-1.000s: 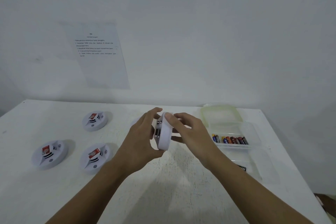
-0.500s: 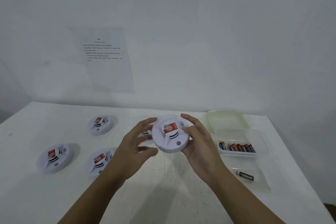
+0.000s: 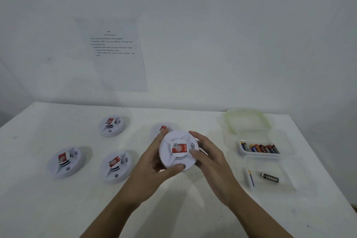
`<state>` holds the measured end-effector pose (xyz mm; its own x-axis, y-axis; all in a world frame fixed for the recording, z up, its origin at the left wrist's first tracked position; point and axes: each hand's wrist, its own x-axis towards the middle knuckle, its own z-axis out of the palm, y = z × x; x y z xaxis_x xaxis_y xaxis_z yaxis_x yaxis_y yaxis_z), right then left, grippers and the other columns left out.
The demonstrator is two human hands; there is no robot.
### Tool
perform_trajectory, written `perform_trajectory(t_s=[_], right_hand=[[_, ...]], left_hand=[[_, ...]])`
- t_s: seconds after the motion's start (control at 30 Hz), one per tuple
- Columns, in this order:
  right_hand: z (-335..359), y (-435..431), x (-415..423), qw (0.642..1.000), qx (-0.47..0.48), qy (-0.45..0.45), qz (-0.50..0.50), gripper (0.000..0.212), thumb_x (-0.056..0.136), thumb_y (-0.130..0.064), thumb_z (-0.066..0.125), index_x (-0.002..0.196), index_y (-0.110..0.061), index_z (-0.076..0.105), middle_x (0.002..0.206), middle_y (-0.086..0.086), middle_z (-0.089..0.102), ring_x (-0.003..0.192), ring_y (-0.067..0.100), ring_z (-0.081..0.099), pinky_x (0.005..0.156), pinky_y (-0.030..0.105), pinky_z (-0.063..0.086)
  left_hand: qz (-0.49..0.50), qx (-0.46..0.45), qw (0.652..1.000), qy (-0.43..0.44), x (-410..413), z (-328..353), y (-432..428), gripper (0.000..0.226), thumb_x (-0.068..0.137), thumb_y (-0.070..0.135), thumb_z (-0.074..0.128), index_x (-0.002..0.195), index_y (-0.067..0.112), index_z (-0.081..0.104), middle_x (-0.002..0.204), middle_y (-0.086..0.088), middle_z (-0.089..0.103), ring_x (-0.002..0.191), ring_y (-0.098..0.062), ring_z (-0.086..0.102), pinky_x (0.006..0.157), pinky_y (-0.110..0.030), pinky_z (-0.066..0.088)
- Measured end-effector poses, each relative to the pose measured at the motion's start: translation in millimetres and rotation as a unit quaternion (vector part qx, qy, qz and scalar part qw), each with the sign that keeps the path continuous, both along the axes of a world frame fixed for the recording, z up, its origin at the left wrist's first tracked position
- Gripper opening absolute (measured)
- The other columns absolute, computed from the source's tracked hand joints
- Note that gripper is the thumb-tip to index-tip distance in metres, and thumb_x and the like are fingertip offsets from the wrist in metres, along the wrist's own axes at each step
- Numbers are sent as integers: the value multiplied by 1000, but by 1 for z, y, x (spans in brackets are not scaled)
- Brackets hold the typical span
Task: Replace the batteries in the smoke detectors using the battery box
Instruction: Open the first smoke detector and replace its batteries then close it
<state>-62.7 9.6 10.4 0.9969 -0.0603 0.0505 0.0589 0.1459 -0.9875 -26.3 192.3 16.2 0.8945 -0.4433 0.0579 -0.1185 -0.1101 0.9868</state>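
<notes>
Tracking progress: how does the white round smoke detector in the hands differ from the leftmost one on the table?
Held white round smoke detector: gripped by left hand and right hand; leftmost detector: untouched. Held detector hangs clear of the white table; leftmost detector lies on it. Both are round, white, red-labelled on top.

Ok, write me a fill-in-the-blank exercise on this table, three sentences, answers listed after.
The left hand and right hand hold one smoke detector whose label is mostly ____.
Apart from it, ____ other detectors rest on the white table.
The black battery in the near clear tray reads ____.
Answers: red; four; EVEREADY.
</notes>
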Motion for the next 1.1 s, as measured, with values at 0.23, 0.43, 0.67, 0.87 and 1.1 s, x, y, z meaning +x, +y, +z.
perform_trajectory(t_s=[0.23, 0.43, 0.67, 0.87, 1.1], right_hand=[[-16, -3, -1, 990, -123, 3, 66, 95, 68, -8, 92, 146, -31, 42, 140, -8, 57, 125, 21, 59, 99, 43, 55], [-16, 1, 3, 978, -206, -38, 23, 93, 62, -21, 97, 142, -32, 49, 135, -12, 60, 122, 14, 59, 94, 33, 57], [-12, -7, 5, 972, -226, -60, 5, 89, 62, -23, 97, 138, -31, 51, 135, -16, 54, 125, 11, 53, 92, 26, 55], [-17, -10, 8, 972, -230, -52, 14, 90, 62, -23, 96, 138, -33, 49, 136, -18, 57, 125, 8, 54, 92, 20, 53], [-25, -15, 7, 968, -245, -55, 10, 89, 61, -26, 97, 136, -35, 50, 132, -24, 57, 124, 5, 53, 91, 13, 50]], left_hand=[[-20, 9, 1000, 8, 6, -12, 14, 76, 81, 14, 78, 144, 33, 41, 133, 20, 61, 126, -8, 58, 94, -27, 56], [-27, 24, 999, -9, 9, -11, 16, 76, 74, 23, 81, 138, 39, 44, 129, 27, 60, 124, -4, 57, 89, -21, 55], [-24, 29, 999, -13, 12, -3, 12, 75, 73, 20, 83, 137, 38, 48, 122, 22, 67, 116, -7, 64, 85, -24, 58], [-9, 23, 1000, -15, 11, -3, 6, 71, 74, 7, 84, 130, 39, 53, 117, 18, 71, 111, -9, 67, 78, -22, 58], [-28, 27, 999, -5, 8, -5, 3, 69, 76, 8, 83, 131, 37, 54, 117, 13, 72, 112, -13, 67, 81, -24, 59]])
